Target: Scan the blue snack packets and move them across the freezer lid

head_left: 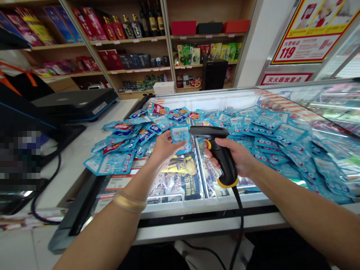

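My left hand (164,146) grips a small light-blue packet (180,135), its barcode side facing me. In my right hand (239,155) is a black and yellow barcode scanner (223,157), held by its handle with the head pointing left, close by the packet. A black cable (240,221) hangs from the scanner's base. Left of my hands lies a loose pile of blue packets (115,163), some showing red or dark-blue fronts. A larger heap of similar packets (284,135) spreads over the glass on the right.
Beneath the packets is a glass-topped freezer (171,200) with packaged goods inside. A dark scale (75,103) stands on the white counter at left. Stocked shelves (129,39) line the back wall. A black box-shaped object (215,75) rises behind the freezer.
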Demonstrator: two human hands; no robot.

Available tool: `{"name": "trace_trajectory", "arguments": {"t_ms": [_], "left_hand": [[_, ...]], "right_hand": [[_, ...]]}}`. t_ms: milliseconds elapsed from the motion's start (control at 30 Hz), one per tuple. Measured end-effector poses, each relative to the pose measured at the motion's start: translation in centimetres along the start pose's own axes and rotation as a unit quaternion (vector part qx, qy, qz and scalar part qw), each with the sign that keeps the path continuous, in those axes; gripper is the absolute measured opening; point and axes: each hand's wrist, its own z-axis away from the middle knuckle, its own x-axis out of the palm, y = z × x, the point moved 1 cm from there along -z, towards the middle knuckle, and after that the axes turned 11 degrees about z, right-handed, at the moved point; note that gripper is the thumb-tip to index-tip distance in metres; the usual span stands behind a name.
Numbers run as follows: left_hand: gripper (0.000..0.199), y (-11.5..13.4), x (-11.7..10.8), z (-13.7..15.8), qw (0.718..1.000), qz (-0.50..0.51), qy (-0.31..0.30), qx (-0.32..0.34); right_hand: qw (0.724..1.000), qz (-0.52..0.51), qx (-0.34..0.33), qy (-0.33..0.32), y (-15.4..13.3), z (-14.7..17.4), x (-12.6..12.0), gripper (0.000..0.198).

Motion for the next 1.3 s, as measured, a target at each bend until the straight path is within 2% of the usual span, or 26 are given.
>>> {"name": "trace_trajectory", "arguments": {"t_ms": [167,433,533,667,867,933,1033,1300], "left_hand": [[0.029,-0.4,-0.1,-0.1,0.996,-0.069,-0.025,0.047],[0.026,-0.4,-0.1,-0.1,0.993,-0.097,-0.035,0.059],[0.028,-0.1,0.0,0.1,0.99,-0.125,-0.016,0.058],[0.033,0.1,0.0,0.2,0.979,-0.191,-0.004,0.067],[0.067,-0.2,1.0,-0.5,0.992,-0.1,0.002,0.074],[0.068,0.3,2.4,-0.7,0.993,-0.089,-0.019,0.075],[0.065,1.4,5.8,-0.8,0.99,-0.092,-0.052,0.088],[0.07,2.4,18.5,-2.2,0.975,-0.118,-0.128,0.136]], "right_hand": [[1.0,0.012,-0.005,-0.011,0.1,0.0,0.0,0.027],[1.0,0.015,-0.007,0.0,0.1,0.0,-0.1,0.029],[1.0,0.015,-0.009,0.0,0.2,-0.1,-0.1,0.028],[1.0,0.007,-0.01,-0.002,0.4,-0.3,-0.2,0.027],[0.999,-0.023,-0.042,0.02,-0.8,-0.2,-0.3,0.022],[0.997,-0.029,-0.063,0.042,-1.8,0.5,-0.8,0.021],[0.991,-0.025,-0.099,0.086,-3.7,2.5,-2.5,0.022],[0.958,-0.025,-0.185,0.216,-7.5,9.6,-9.5,0.017]]}}
